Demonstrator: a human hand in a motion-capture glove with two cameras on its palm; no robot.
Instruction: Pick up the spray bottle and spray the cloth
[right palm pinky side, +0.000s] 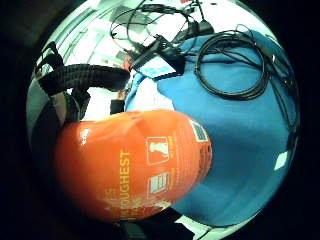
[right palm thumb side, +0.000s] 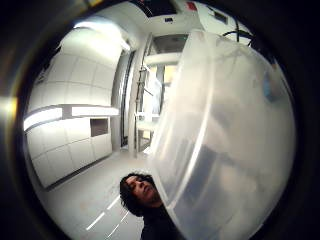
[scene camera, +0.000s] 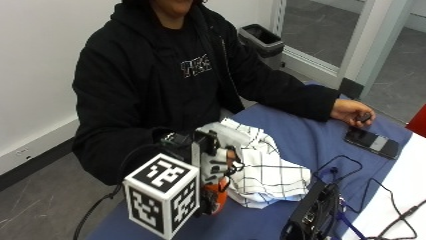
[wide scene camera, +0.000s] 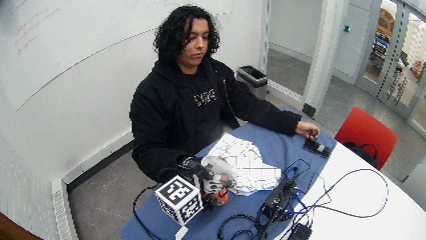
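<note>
The gloved right hand (scene camera: 214, 165) grips the orange spray bottle (scene camera: 214, 196), fingers curled round it. Both sit just beside the checked cloth (scene camera: 266, 170).

spray bottle (right palm pinky side: 132, 162): orange body with pale yellow-white print and small boxed icons; its upper part (right palm thumb side: 227, 145) is translucent whitish plastic.
cloth (scene camera: 266, 167): white with a thin dark grid of checks.
right hand (scene camera: 214, 161): black glove with white plastic pieces over the fingers.
table cover (scene camera: 306, 137): blue, plain.
tabletop (wide scene camera: 373, 210): white where the blue cover ends.
hoodie (scene camera: 143, 85): black with small pale lettering on the chest.
phone (scene camera: 371, 141): black, with a pale glare on the screen.
chair (wide scene camera: 365, 132): red.
bin (scene camera: 261, 39): dark grey, black liner.
cable coil (right palm pinky side: 235, 65): black on the blue cover.
</note>
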